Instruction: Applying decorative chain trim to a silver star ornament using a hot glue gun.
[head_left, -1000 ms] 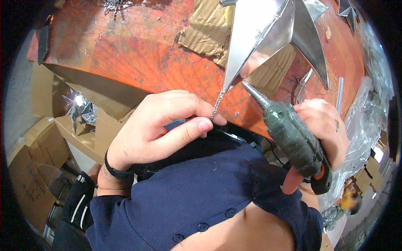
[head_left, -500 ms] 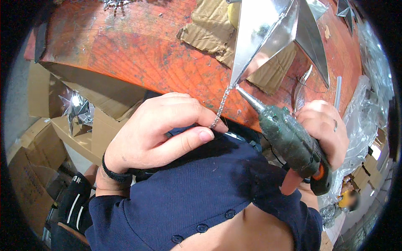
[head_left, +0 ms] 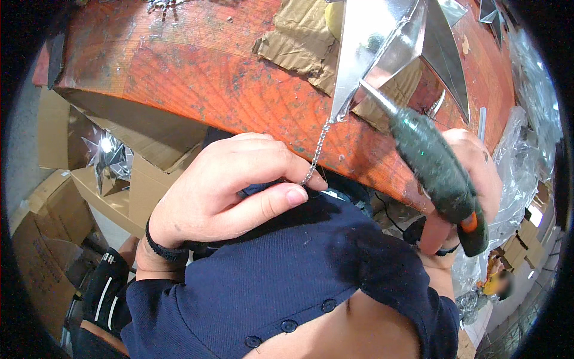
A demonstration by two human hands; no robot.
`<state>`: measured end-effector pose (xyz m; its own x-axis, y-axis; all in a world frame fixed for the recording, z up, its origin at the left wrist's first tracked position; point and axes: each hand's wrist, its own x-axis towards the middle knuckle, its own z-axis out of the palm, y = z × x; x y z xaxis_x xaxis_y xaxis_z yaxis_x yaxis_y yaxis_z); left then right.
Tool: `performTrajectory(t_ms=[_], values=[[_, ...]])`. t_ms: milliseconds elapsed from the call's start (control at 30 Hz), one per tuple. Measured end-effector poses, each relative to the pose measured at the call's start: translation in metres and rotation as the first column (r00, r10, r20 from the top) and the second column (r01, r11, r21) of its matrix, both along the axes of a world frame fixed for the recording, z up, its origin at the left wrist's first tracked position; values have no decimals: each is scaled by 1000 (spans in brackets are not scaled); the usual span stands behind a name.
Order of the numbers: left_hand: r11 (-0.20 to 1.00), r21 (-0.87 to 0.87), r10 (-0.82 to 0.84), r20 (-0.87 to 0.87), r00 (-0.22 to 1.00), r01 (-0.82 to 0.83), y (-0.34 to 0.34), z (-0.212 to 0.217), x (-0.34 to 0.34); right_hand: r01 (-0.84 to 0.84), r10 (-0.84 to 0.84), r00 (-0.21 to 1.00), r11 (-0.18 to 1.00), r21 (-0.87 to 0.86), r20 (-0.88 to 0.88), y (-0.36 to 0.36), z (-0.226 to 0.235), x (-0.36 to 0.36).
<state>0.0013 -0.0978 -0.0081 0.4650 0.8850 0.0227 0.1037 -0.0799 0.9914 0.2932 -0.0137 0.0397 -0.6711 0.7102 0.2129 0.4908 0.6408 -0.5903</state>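
A large silver star (head_left: 372,66) with mirror-like pointed faces rests over the far right part of the table. From the tip of its nearest point a thin silver chain (head_left: 318,147) runs down to my left hand (head_left: 230,185), whose thumb and forefinger pinch its lower end. My right hand (head_left: 472,170) is wrapped round a dark green glue gun (head_left: 435,161). The gun's metal nozzle points up and left, in front of the star's face, just above the point where the chain meets it. I cannot tell whether the nozzle touches the star.
The worn orange-red wooden table (head_left: 179,78) carries a torn cardboard piece (head_left: 299,45) beneath the star. On the left, an open cardboard box (head_left: 152,191) holds another shiny silver star (head_left: 110,155). Clear plastic wrap (head_left: 508,173) hangs at the right edge.
The glue gun has moved up and to the right, its nozzle leaving the joint of chain and star tip. My left hand stays almost still with the chain.
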Motion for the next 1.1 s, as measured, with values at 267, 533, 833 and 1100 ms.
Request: performTrajectory(t_ms=[267,533,833,1100], values=[[999,21,38,33,999,-39,-3,-2,1,144,-132,987,980,135,-96,-1,3,-15],[1000,2,15,26,1000,-15,-4,-2,0,-115,116,993,980,161,3,6,-2,0],[999,1,32,32,999,-33,-6,-3,0,-170,171,985,973,156,10,3,-3,-15],[1000,3,-30,45,999,30,0,-1,-2,-143,135,989,980,137,64,-1,9,-22]])
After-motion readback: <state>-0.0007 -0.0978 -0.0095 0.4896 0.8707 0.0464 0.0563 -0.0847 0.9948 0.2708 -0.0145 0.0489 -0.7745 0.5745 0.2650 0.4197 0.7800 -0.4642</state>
